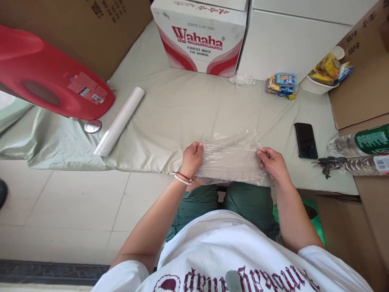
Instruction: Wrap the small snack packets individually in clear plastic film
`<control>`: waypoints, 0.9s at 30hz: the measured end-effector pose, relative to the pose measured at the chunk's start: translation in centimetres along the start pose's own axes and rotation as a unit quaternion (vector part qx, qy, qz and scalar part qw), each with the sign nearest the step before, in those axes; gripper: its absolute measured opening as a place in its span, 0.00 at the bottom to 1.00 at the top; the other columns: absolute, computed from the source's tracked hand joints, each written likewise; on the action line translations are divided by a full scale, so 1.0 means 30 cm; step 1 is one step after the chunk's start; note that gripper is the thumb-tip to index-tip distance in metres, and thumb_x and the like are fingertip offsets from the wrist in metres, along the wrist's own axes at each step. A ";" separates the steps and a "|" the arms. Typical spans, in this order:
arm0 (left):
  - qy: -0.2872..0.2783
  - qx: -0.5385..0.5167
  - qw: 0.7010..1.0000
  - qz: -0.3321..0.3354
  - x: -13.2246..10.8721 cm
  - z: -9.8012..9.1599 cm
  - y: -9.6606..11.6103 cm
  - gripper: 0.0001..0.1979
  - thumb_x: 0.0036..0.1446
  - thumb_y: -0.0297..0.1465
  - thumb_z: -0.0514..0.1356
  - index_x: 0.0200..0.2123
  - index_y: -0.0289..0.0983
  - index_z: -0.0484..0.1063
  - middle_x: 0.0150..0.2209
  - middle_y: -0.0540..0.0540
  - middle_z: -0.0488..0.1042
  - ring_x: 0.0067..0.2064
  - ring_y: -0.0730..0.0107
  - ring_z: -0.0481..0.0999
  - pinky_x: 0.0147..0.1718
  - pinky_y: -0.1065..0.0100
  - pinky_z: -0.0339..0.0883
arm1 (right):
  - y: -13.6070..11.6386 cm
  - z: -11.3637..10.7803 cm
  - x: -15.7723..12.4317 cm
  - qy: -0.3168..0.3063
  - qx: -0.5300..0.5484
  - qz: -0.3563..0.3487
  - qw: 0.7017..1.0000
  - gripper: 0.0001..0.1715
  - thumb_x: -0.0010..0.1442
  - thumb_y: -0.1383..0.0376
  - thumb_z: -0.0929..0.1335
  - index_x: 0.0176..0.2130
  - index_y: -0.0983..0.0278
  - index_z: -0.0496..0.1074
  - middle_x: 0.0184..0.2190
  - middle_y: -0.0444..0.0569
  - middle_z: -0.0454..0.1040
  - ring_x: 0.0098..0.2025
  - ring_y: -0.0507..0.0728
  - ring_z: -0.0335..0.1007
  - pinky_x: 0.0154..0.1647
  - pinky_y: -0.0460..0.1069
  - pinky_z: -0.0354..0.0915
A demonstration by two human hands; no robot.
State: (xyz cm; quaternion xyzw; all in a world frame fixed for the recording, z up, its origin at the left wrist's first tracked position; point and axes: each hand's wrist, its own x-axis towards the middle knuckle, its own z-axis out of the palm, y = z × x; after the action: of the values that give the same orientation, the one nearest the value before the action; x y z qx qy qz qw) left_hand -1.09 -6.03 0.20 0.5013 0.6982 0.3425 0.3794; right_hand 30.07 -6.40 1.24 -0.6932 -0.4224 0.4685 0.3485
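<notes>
Nearest the camera, above a lap in green trousers, both hands are well apart, each pinched onto one end of a clear, crinkled sheet of plastic film (231, 162). The left hand (192, 159), with red and white bracelets at the wrist, grips the left edge between thumb and fingers. The right hand (272, 163) does likewise on the right edge. The film is drawn out between them at the near edge of the worktop covered in pale green cloth (182, 105).

Risk, as judged: the film is thin and creased. An uneven pull could tear it or make it fold and cling to itself, and a loose pinch could let one end slip free.

Further right, a black rectangular phone (305, 140), a bunch of keys (326, 165) and two clear plastic water bottles (361, 142) lie on the cloth. Further left lies a white roll of film (120, 121), just beside a large red plastic jug (51, 77). At the back stands a white and red cardboard box of drinking water (200, 36).
</notes>
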 end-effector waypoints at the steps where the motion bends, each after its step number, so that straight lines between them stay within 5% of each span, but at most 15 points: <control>1: 0.000 0.004 1.000 0.004 0.000 0.002 0.002 0.17 0.69 0.40 0.52 0.27 0.41 0.65 0.21 0.53 0.62 0.27 0.67 0.62 0.30 0.66 0.55 | 0.003 -0.021 0.005 0.005 -0.008 -0.003 1.000 0.27 0.49 0.44 0.75 0.37 0.62 0.74 0.21 0.39 0.68 0.20 0.50 0.58 0.21 0.48 0.55; 5: -0.015 0.004 1.000 -0.003 -0.003 0.012 0.018 0.20 0.65 0.46 0.58 0.25 0.41 0.63 0.21 0.54 0.60 0.26 0.69 0.60 0.30 0.66 0.53 | -0.009 -0.109 0.011 0.060 -0.111 -0.056 0.990 0.26 0.52 0.44 0.73 0.38 0.63 0.77 0.24 0.43 0.71 0.24 0.53 0.62 0.26 0.50 0.61; 9: -0.030 0.022 0.999 -0.018 -0.001 0.016 0.029 0.17 0.62 0.42 0.62 0.26 0.41 0.64 0.21 0.53 0.64 0.27 0.67 0.64 0.30 0.66 0.53 | -0.095 -0.117 -0.065 0.247 -0.221 -0.235 0.914 0.20 0.62 0.49 0.69 0.38 0.62 0.77 0.33 0.50 0.76 0.31 0.57 0.68 0.35 0.53 0.67; 11: -0.029 0.043 0.999 -0.009 0.004 0.015 0.030 0.16 0.65 0.38 0.59 0.25 0.42 0.63 0.21 0.52 0.65 0.27 0.66 0.65 0.31 0.66 0.53 | -0.147 -0.068 -0.118 0.195 -0.239 -0.324 0.894 0.18 0.67 0.51 0.67 0.38 0.61 0.77 0.32 0.50 0.76 0.31 0.57 0.69 0.35 0.54 0.68; 13: -0.031 0.065 0.997 0.006 0.010 0.014 0.030 0.18 0.67 0.37 0.56 0.23 0.42 0.61 0.21 0.51 0.64 0.27 0.65 0.64 0.32 0.65 0.52 | -0.182 0.012 -0.143 0.015 -0.277 -0.394 0.876 0.16 0.70 0.53 0.66 0.39 0.59 0.79 0.32 0.50 0.77 0.33 0.59 0.71 0.37 0.54 0.70; 15: -0.040 0.083 0.996 0.019 0.014 0.015 0.032 0.21 0.68 0.38 0.54 0.22 0.42 0.59 0.20 0.51 0.64 0.27 0.65 0.63 0.32 0.64 0.51 | -0.189 0.102 -0.118 -0.130 -0.318 -0.434 0.833 0.16 0.72 0.57 0.64 0.44 0.58 0.81 0.41 0.53 0.81 0.43 0.62 0.75 0.47 0.58 0.73; 16: -0.046 0.089 0.995 0.022 0.014 0.017 0.034 0.22 0.69 0.38 0.54 0.21 0.42 0.58 0.20 0.50 0.64 0.26 0.65 0.63 0.32 0.64 0.51 | -0.182 0.144 -0.088 -0.149 -0.329 -0.443 0.821 0.18 0.72 0.58 0.64 0.48 0.59 0.81 0.48 0.56 0.81 0.50 0.64 0.74 0.53 0.60 0.73; 20: -0.065 0.096 0.993 0.022 -0.001 0.025 0.038 0.22 0.70 0.39 0.53 0.22 0.42 0.62 0.21 0.48 0.68 0.27 0.65 0.65 0.31 0.64 0.51 | -0.119 0.261 0.082 -0.097 -0.352 -0.400 0.841 0.30 0.72 0.57 0.62 0.67 0.65 0.70 0.71 0.63 0.65 0.70 0.70 0.60 0.70 0.71 0.60; 27: -0.078 0.081 0.993 -0.041 -0.035 -0.067 -0.012 0.12 0.64 0.36 0.56 0.28 0.42 0.69 0.18 0.52 0.68 0.21 0.65 0.67 0.28 0.64 0.54 | -0.057 0.297 0.164 -0.070 -0.372 -0.351 0.856 0.32 0.74 0.56 0.61 0.69 0.67 0.69 0.74 0.60 0.61 0.75 0.70 0.52 0.74 0.69 0.54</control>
State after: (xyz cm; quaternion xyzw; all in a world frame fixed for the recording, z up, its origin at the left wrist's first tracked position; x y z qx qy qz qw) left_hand -2.79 -7.34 1.04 0.5266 0.7115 0.2290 0.4050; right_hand 22.22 -0.46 -1.82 -0.5420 -0.8041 0.1704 0.1751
